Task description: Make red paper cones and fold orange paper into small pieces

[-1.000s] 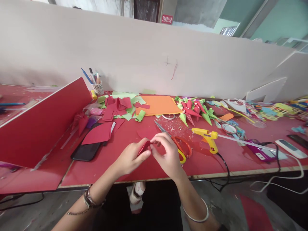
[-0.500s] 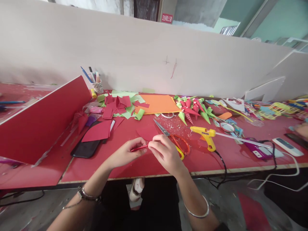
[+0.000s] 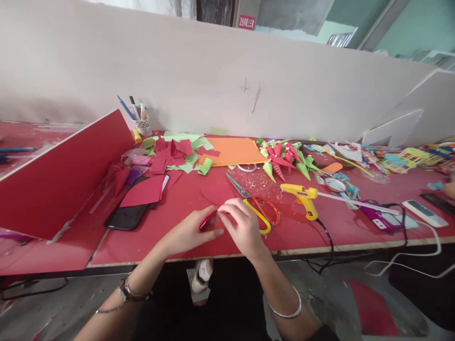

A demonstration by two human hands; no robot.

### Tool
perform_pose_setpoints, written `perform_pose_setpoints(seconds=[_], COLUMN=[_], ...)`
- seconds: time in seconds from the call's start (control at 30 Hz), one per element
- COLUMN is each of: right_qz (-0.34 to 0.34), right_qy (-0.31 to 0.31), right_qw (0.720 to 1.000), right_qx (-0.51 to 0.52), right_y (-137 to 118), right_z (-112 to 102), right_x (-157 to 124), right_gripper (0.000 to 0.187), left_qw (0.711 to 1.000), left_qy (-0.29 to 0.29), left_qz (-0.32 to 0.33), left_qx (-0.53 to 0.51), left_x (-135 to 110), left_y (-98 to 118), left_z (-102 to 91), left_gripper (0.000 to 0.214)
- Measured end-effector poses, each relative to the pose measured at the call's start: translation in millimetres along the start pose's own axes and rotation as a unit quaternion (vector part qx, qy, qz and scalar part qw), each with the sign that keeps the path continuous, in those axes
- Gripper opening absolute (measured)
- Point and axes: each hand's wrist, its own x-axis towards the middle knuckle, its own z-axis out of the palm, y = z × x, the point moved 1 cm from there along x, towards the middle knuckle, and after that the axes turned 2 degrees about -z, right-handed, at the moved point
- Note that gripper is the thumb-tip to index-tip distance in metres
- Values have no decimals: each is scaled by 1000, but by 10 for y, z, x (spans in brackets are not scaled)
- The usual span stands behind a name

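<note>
Between my hands is a small piece of red paper (image 3: 207, 219), mostly hidden by the fingers. My left hand (image 3: 194, 229) grips it from the left, its thumb slanting below the paper. From the right, my right hand (image 3: 241, 225) pinches the paper's edge with fingertips close to the left ones. Just beyond my fingers a curved red paper piece (image 3: 217, 193) lies flat on the table. Scissors (image 3: 254, 201) with orange and yellow handles rest partly behind my right hand, blades pointing away to the left.
A yellow glue gun (image 3: 302, 196) with a long glue stick lies to the right, its cord over the table edge (image 3: 291, 250). Red and green paper scraps (image 3: 174, 154), orange sheets (image 3: 234, 150) and paper cones (image 3: 284, 158) fill the back. A phone (image 3: 126, 215) and upright red board (image 3: 67, 180) stand left.
The red paper has turned in my fingers and shows less. My left thumb has moved lower and away from the paper. My right hand has shifted slightly, uncovering more of the yellow scissor handle.
</note>
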Motion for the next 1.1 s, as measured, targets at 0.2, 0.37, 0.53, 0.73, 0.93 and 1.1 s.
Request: perform_pose_setpoints(seconds=[0.2, 0.37, 0.53, 0.73, 0.93, 1.1], right_qz=[-18, -10, 23, -33, -121, -193], right_qy=[10, 11, -8, -64, -92, -74], right_qw=[1000, 999, 999, 997, 987, 971], right_qx=[9, 31, 48, -11, -52, -120], right_y=[-4, -5, 21, 40, 52, 119], right_z=[2, -13, -8, -79, -146, -188], right_x=[-34, -7, 2, 9, 128, 283], right_gripper=[11, 9, 8, 12, 15, 17], left_qw=[993, 992, 996, 986, 982, 993], left_qy=[29, 24, 31, -22, 9, 88], left_qz=[-19, -4, -6, 28, 115, 59], left_qx=[-112, -123, -89, -161, -150, -51], left_x=[-29, -40, -32, -84, -59, 73], left_y=[-86, -57, -42, -143, -73, 80], left_z=[67, 99, 153, 107, -132, -246], left_gripper=[21, 25, 27, 46, 59, 29])
